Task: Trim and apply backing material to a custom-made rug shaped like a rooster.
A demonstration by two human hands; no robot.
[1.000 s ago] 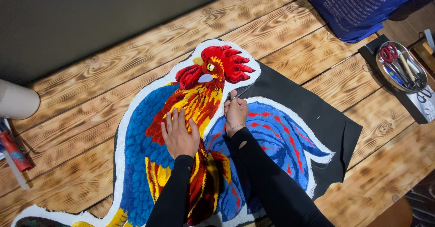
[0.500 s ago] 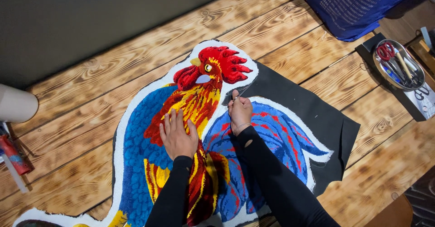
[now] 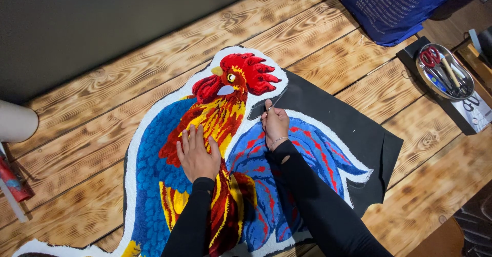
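Observation:
A large tufted rooster rug (image 3: 169, 149) in blue, red and yellow with a white border lies on a wooden table (image 3: 102, 108), over a sheet of black backing fabric (image 3: 353, 134). My left hand (image 3: 197, 152) lies flat with spread fingers on the rooster's chest. My right hand (image 3: 275, 123) is closed around a small metal cutting tool (image 3: 277, 102), probably scissors, whose tip is at the black fabric by the rug's white edge, just below the red comb.
A round metal tray (image 3: 445, 72) with red-handled scissors and other tools sits at the right on a dark mat. A blue bag (image 3: 394, 5) lies at the top right. A cardboard roll (image 3: 15, 121) and a red tube (image 3: 13, 180) are at the left edge.
The view has shifted slightly. My right hand has crept a little along the rug's edge by the comb; my left hand stays pressed on the chest.

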